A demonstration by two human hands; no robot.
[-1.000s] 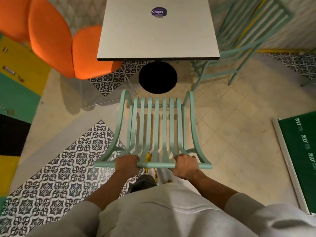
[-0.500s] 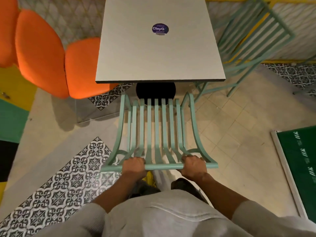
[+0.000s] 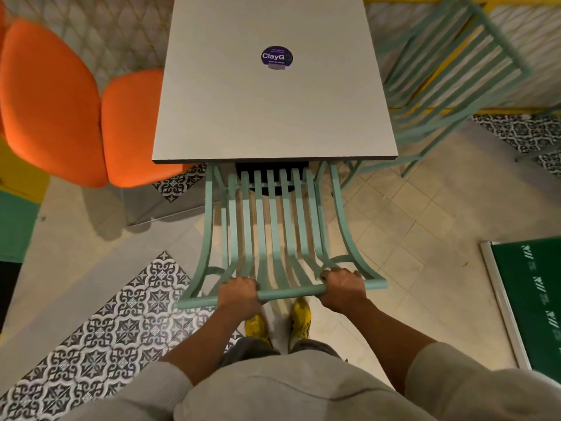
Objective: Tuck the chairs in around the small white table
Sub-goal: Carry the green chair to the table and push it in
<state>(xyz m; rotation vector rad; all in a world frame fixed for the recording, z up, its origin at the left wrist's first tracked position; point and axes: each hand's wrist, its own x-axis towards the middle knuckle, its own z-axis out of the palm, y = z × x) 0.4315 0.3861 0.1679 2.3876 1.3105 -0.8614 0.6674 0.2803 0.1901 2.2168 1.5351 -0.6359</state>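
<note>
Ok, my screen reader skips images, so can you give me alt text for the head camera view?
Both hands, left hand and right hand, grip the top rail of a mint green slatted chair, its seat front under the edge of the small white table. An orange chair stands left of it, another green chair right.

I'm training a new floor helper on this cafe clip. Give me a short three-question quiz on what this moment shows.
1. True or false: both hands grip the top rail of the mint slatted chair.
2. Which chair stands at the white table's left side? A) orange chair B) black stool C) wooden bench
3. Fill in: the front of the held chair's seat sits under the table's near ____.

Key
1. True: left hand and right hand are closed on the rail.
2. A, the orange chair.
3. edge
</note>
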